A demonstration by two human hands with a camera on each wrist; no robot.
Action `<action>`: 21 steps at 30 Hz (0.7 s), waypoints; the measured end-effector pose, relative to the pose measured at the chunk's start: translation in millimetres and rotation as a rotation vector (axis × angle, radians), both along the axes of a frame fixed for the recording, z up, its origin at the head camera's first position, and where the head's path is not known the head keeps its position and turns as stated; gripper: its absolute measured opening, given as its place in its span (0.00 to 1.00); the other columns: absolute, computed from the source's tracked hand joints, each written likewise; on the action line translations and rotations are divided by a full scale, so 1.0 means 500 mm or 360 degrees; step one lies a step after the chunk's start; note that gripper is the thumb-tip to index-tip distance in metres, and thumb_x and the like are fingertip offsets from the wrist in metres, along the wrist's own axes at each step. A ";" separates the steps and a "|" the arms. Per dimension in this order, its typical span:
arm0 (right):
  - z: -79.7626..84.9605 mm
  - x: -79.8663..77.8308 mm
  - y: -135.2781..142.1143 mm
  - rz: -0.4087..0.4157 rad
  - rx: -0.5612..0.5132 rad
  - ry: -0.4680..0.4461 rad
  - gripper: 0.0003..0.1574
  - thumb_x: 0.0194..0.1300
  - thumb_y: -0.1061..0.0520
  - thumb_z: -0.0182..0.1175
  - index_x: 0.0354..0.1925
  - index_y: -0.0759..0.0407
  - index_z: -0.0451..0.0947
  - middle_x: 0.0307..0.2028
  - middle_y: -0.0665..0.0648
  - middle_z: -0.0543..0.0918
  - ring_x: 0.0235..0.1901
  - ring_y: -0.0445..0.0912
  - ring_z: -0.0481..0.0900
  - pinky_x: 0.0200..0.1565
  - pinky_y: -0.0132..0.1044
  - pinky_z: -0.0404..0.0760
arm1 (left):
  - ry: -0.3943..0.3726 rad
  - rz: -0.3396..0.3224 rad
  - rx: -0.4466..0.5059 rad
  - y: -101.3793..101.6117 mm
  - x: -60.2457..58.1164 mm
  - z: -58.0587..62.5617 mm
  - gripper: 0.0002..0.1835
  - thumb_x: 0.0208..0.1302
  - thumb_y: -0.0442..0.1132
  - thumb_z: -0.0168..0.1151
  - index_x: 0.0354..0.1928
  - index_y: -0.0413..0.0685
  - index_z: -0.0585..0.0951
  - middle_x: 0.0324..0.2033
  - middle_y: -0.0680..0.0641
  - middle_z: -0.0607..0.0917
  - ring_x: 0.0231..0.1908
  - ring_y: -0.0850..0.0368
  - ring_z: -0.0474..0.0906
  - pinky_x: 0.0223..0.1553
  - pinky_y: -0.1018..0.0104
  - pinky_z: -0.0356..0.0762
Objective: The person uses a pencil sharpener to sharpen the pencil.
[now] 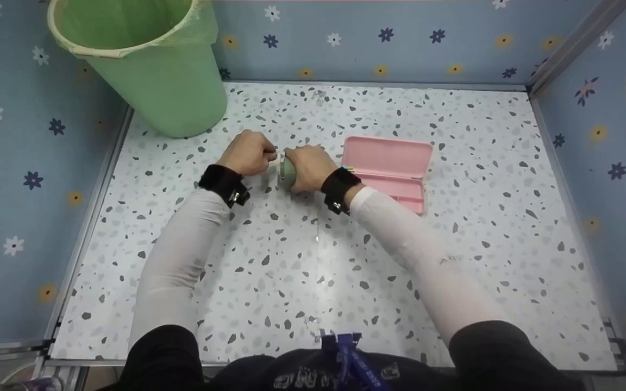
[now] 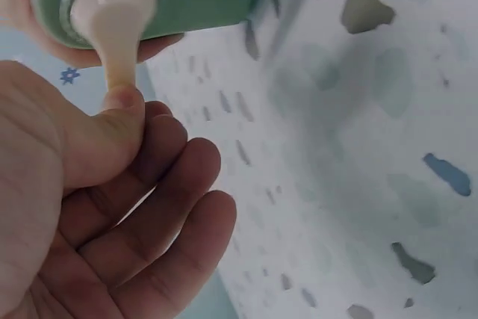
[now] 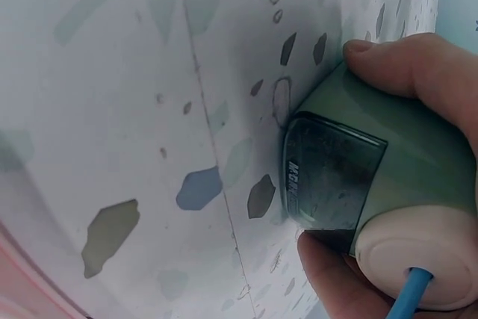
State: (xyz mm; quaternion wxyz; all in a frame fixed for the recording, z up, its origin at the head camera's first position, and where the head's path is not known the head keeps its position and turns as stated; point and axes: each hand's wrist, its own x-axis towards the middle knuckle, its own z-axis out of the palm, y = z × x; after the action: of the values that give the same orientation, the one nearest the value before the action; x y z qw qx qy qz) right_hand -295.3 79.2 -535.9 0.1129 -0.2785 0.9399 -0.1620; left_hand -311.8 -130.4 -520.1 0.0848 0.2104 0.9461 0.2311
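Observation:
A green desktop pencil sharpener (image 1: 288,174) lies between the two hands, its dark see-through shavings window (image 3: 332,177) turned toward the table. My right hand (image 1: 312,167) grips its body, with thumb and fingers on opposite sides. Out of the cream round pencil holder (image 3: 414,255) sticks a blue pencil (image 3: 409,295), running off the bottom of the right wrist view. On the opposite end is a cream crank (image 2: 116,16). Thumb and index finger of my left hand (image 1: 248,153) pinch the crank's narrow tip, while the other fingers curl loosely below.
An open pink pencil case (image 1: 388,157) lies just right of the right hand, partly behind the wrist. A large green bin (image 1: 166,81) stands at the back left. Blue flowered panels (image 1: 356,43) border the speckled white table (image 1: 269,260).

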 end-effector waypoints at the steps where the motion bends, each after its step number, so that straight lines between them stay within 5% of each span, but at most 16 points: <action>1: 0.001 0.000 0.000 -0.0002 0.0002 -0.0001 0.35 0.47 0.50 0.87 0.51 0.56 0.82 0.45 0.58 0.92 0.45 0.57 0.90 0.51 0.52 0.90 | 0.0036 -0.0002 0.0012 -0.001 0.003 0.005 0.13 0.73 0.34 0.66 0.52 0.43 0.95 0.47 0.40 0.97 0.45 0.41 0.92 0.54 0.44 0.88; 7: 0.001 -0.002 0.002 -0.0031 0.0010 -0.0011 0.37 0.45 0.49 0.88 0.50 0.55 0.82 0.44 0.58 0.92 0.44 0.56 0.90 0.51 0.52 0.90 | 0.0183 -0.0048 0.0049 0.001 0.026 0.025 0.11 0.73 0.33 0.64 0.42 0.42 0.96 0.36 0.43 0.94 0.33 0.46 0.83 0.43 0.51 0.82; 12: -0.004 0.001 0.003 -0.0009 0.0012 0.0015 0.35 0.46 0.49 0.87 0.49 0.56 0.82 0.43 0.58 0.92 0.42 0.56 0.89 0.50 0.53 0.90 | 0.0260 -0.0088 0.0033 0.003 0.052 0.028 0.15 0.71 0.29 0.61 0.24 0.43 0.85 0.22 0.48 0.78 0.27 0.50 0.71 0.33 0.58 0.68; 15: -0.005 0.002 0.001 -0.0001 0.0038 0.0023 0.33 0.47 0.50 0.85 0.49 0.56 0.82 0.42 0.58 0.91 0.41 0.55 0.88 0.48 0.53 0.89 | 0.0247 -0.0103 0.0031 0.003 0.068 0.030 0.18 0.70 0.28 0.59 0.19 0.48 0.77 0.20 0.50 0.70 0.25 0.51 0.66 0.30 0.60 0.62; 21: -0.003 0.002 -0.004 0.0007 0.0040 0.0035 0.32 0.47 0.51 0.85 0.48 0.57 0.82 0.41 0.57 0.91 0.40 0.55 0.87 0.48 0.53 0.89 | 0.0223 -0.0112 0.0036 -0.001 0.095 0.040 0.19 0.66 0.27 0.59 0.17 0.51 0.74 0.18 0.51 0.70 0.23 0.52 0.66 0.28 0.61 0.61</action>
State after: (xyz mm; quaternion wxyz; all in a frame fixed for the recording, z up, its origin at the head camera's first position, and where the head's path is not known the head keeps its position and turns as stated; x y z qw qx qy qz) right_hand -294.4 77.0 -537.2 0.1064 -0.2808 0.9425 -0.1467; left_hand -264.4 -131.0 -500.3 0.0242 0.2601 0.9391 0.2234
